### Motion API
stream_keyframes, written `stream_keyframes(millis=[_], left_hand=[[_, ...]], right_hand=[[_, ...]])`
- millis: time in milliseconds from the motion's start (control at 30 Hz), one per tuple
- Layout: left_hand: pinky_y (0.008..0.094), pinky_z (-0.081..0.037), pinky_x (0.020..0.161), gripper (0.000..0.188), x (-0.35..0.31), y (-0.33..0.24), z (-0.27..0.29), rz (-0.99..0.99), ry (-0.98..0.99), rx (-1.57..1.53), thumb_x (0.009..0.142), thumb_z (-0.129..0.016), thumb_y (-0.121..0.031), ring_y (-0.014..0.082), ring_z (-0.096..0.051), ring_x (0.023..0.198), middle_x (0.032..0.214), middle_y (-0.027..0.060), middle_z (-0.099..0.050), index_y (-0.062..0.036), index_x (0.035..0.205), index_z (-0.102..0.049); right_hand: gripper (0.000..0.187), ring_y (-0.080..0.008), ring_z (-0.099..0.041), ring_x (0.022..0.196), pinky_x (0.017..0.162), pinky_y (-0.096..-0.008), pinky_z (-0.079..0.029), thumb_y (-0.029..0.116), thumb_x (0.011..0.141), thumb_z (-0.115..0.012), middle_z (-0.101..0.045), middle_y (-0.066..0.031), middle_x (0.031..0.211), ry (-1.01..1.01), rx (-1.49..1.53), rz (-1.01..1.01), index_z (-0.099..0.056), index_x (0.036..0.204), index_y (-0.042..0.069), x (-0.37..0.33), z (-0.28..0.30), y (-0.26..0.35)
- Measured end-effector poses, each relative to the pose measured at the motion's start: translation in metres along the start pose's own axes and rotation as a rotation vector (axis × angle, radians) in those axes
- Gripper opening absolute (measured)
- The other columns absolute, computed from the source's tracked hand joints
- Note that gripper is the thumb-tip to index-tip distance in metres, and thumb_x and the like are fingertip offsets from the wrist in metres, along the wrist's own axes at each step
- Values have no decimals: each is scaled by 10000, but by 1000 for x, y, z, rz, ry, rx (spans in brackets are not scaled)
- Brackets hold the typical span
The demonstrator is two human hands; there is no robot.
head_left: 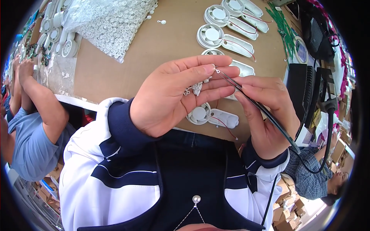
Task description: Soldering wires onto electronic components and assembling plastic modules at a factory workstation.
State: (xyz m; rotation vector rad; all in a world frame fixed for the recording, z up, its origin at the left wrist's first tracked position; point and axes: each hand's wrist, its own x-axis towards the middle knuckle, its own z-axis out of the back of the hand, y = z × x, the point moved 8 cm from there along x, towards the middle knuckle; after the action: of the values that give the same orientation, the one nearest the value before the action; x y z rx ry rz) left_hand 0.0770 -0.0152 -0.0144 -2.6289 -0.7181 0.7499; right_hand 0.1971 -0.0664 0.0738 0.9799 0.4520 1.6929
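Raised over the table, my left hand (163,94) has its palm turned up and cradles several small white plastic pieces (197,88). Its thumb presses toward the index finger beside one tiny white ringed piece (217,71). My right hand (271,104) is closed around dark tweezers (274,122), whose thin tips reach to that ringed piece at my left fingertips. Whether the tips grip it is too small to tell. Below and behind my hands lie white round fan units (212,35) with open handle shells and red wires; my hands partly cover some of them.
A clear bag of small white pieces (111,32) lies at the far left, near piled white fan housings (69,48). Green cable ties (283,29), a tape roll (301,49) and black equipment (302,88) line the right side. Another person's arm (42,98) rests at left.
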Motion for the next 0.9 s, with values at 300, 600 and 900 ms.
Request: stream_keyframes(millis=[300,600,900], left_hand=[[355,-518,1064,365,-6,4,1,-1,5,54,1055,-475,-108,289,-625,1194,1284,253,-612,104,1349,-522],[259,-592,796,443,-12,-25,51,38,29,-172,1098,-431,-261,197,-677,867,1117,124,-661,74,1374,-518],[252,-404,505,247,-34,-16,31,-269,51,1125,1012,-549,-168,109,-501,556,757,1,-602,-44,1168,-695]], right_hand=[[227,-259,-653,895,802,-336,-510,-92,813,-713,-723,-182,1033,22,5,30,-641,1008,0,0,-3,2],[202,-259,-650,847,787,-326,-505,-119,797,-680,-729,-181,974,-89,218,-168,-650,950,9,-40,34,-8],[170,-245,-658,840,771,-307,-503,-85,774,-740,-741,-140,966,7,293,-399,-702,916,0,-86,6,-34]])
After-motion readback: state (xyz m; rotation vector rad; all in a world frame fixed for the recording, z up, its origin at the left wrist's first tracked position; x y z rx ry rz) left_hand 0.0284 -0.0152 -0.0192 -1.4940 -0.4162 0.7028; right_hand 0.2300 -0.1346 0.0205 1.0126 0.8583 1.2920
